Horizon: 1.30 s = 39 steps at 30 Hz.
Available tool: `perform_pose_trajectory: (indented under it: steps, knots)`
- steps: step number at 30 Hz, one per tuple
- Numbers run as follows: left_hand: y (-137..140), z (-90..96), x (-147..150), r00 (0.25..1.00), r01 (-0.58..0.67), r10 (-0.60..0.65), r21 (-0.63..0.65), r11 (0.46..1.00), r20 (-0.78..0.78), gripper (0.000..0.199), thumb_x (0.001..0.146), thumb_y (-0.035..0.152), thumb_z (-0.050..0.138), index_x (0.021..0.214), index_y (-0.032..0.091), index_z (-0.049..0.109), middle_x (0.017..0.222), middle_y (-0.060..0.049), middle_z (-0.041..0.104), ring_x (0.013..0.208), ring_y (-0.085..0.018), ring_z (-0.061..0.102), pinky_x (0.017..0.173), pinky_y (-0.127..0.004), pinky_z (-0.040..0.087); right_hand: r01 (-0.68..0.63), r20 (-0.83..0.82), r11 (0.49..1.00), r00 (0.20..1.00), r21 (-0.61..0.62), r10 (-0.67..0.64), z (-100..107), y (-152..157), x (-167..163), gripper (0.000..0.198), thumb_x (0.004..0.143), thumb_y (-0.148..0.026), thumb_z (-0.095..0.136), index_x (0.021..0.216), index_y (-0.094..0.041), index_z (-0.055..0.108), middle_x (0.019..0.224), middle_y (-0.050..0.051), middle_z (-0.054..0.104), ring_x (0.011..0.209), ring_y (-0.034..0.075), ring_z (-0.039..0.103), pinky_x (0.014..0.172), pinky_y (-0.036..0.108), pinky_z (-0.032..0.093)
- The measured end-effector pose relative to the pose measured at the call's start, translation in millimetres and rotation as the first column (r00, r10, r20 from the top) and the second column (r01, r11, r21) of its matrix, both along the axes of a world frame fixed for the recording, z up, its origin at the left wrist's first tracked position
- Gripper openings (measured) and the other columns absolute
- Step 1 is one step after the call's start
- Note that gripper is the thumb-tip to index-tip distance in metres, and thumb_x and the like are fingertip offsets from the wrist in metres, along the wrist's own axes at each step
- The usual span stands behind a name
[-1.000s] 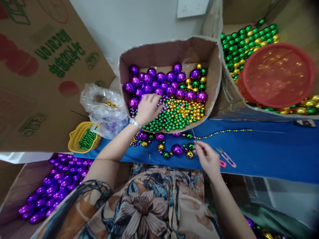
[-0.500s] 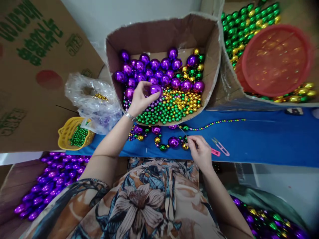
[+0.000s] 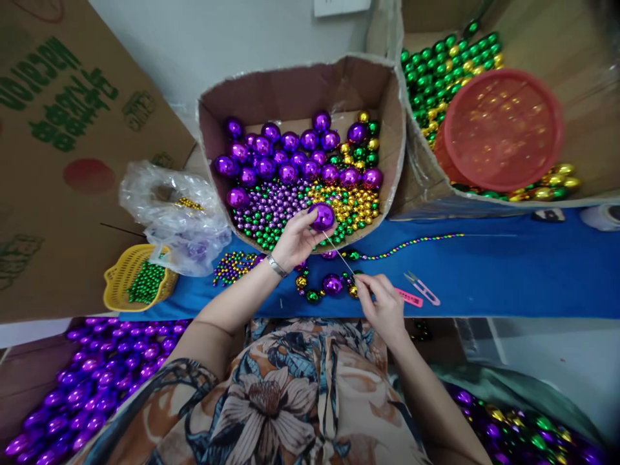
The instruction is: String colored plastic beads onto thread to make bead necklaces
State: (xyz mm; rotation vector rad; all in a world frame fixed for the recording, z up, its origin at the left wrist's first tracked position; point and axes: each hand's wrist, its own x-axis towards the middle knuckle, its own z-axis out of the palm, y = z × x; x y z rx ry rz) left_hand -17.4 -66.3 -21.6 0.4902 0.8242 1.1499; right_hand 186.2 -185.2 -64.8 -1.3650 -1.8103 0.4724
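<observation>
My left hand (image 3: 301, 240) holds a large shiny purple bead (image 3: 322, 217) between thumb and fingers, over the front edge of the cardboard box (image 3: 290, 84). In my right hand (image 3: 380, 303) a thin needle (image 3: 341, 256) is pinched, pointing up and left. Its tip meets the underside of the purple bead; whether it has entered the hole I cannot tell. Below, a bead strand (image 3: 332, 284) of purple, green and gold beads lies on the blue cloth (image 3: 508, 278). Purple, green and gold beads of mixed sizes fill the box floor.
Right of my hands lie pink-handled thread snips (image 3: 422, 288) and a pink tag-like piece (image 3: 409, 298). A string of small beads (image 3: 411, 245) stretches rightward. At left are a yellow basket (image 3: 113, 294) and a plastic bag (image 3: 186, 223). A red basin (image 3: 504, 129) sits in the right-hand box.
My left hand has come out from among the large purple beads toward me, carrying one bead to the needle. My right hand stays low, needle still pinched. The view has shifted slightly.
</observation>
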Motion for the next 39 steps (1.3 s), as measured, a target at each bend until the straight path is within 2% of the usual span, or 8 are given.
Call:
perform_pose_trajectory:
  steps: [10, 16, 20, 28, 33, 35, 37, 39]
  knots:
    - [-7.0, -0.2, 7.8, 0.998, -0.068, 0.068, 0.096, 0.993, 0.002, 0.039, 0.066, 0.024, 0.083, 0.096, 0.019, 0.06, 0.103, -0.002, 0.063, 0.096, -0.018, 0.064, 0.094, -0.043, 0.053, -0.001, 0.087, 0.996, 0.996, 0.089, -0.007, -2.9, -1.6, -1.5, 0.016, 0.094, -0.019, 0.054, 0.103, -0.018, 0.067, 0.084, 0.004, 0.065, 0.075, 0.012, 0.063, 0.07, 0.024, 0.05]
    - [-18.6, -18.4, 18.8, 0.937, -0.133, 0.251, 0.417, 0.899, -0.242, 0.064, 0.053, 0.022, 0.092, 0.106, 0.025, 0.056, 0.111, -0.001, 0.055, 0.096, -0.013, 0.061, 0.087, -0.029, 0.052, 0.043, 0.079, 0.995, 0.996, 0.092, -0.05, -4.1, -0.9, -8.5, 0.015, 0.094, -0.02, 0.053, 0.1, -0.019, 0.067, 0.082, 0.003, 0.066, 0.072, 0.012, 0.063, 0.068, 0.024, 0.049]
    - [-30.5, -27.1, 25.9, 0.924, -0.034, 0.211, 0.484, 0.874, -0.318, 0.065, 0.057, 0.03, 0.092, 0.108, 0.025, 0.052, 0.111, -0.002, 0.057, 0.095, -0.015, 0.062, 0.084, -0.03, 0.052, 0.077, 0.074, 0.992, 0.994, 0.096, -0.084, -5.2, 0.3, -10.4, 0.015, 0.094, -0.021, 0.053, 0.1, -0.019, 0.067, 0.081, 0.003, 0.066, 0.07, 0.012, 0.062, 0.067, 0.024, 0.049]
    - [-38.9, -36.3, 27.0, 0.929, 0.044, 0.112, 0.405, 0.913, -0.353, 0.064, 0.06, 0.032, 0.089, 0.109, 0.021, 0.049, 0.106, -0.004, 0.063, 0.09, -0.015, 0.064, 0.082, -0.032, 0.054, 0.041, 0.118, 0.993, 0.992, 0.111, -0.054, -14.1, -2.8, -4.0, 0.017, 0.095, -0.02, 0.052, 0.104, -0.018, 0.066, 0.084, 0.005, 0.066, 0.074, 0.013, 0.063, 0.071, 0.025, 0.051]
    - [-48.7, -41.6, 29.2, 0.903, 0.155, 0.064, 0.462, 0.873, -0.424, 0.065, 0.065, 0.034, 0.086, 0.115, 0.022, 0.046, 0.112, -0.007, 0.061, 0.095, -0.017, 0.065, 0.084, -0.033, 0.055, 0.057, 0.122, 0.993, 0.99, 0.099, -0.069, -14.4, -1.4, -5.7, 0.016, 0.095, -0.021, 0.051, 0.103, -0.019, 0.066, 0.083, 0.004, 0.066, 0.073, 0.013, 0.063, 0.069, 0.024, 0.05]
    - [-44.3, -40.3, 23.8, 0.872, 0.235, 0.04, 0.488, 0.841, -0.488, 0.062, 0.072, 0.039, 0.081, 0.12, 0.021, 0.046, 0.116, -0.01, 0.061, 0.102, -0.02, 0.064, 0.084, -0.034, 0.055, 0.064, 0.124, 0.992, 0.989, 0.106, -0.077, -13.0, -0.5, -4.1, 0.016, 0.096, -0.021, 0.051, 0.102, -0.019, 0.065, 0.083, 0.004, 0.066, 0.073, 0.013, 0.062, 0.069, 0.024, 0.05]
    - [-30.2, -36.8, 13.4, 0.79, 0.288, 0.115, 0.531, 0.797, -0.602, 0.051, 0.083, 0.044, 0.069, 0.123, 0.02, 0.049, 0.119, -0.012, 0.061, 0.108, -0.022, 0.062, 0.085, -0.035, 0.054, 0.08, 0.129, 0.989, 0.987, 0.124, -0.096, -12.0, 0.3, -0.3, 0.015, 0.095, -0.021, 0.052, 0.1, -0.018, 0.065, 0.082, 0.004, 0.065, 0.074, 0.013, 0.062, 0.07, 0.024, 0.049]
    - [-8.3, -32.4, 1.1, 0.593, 0.356, 0.287, 0.565, 0.744, -0.752, 0.034, 0.092, 0.04, 0.056, 0.119, 0.018, 0.055, 0.114, -0.011, 0.063, 0.105, -0.021, 0.061, 0.087, -0.037, 0.051, 0.1, 0.133, 0.984, 0.984, 0.148, -0.12, -11.6, 0.9, 4.2, 0.013, 0.095, -0.021, 0.053, 0.097, -0.018, 0.065, 0.081, 0.003, 0.064, 0.074, 0.013, 0.061, 0.07, 0.025, 0.049]
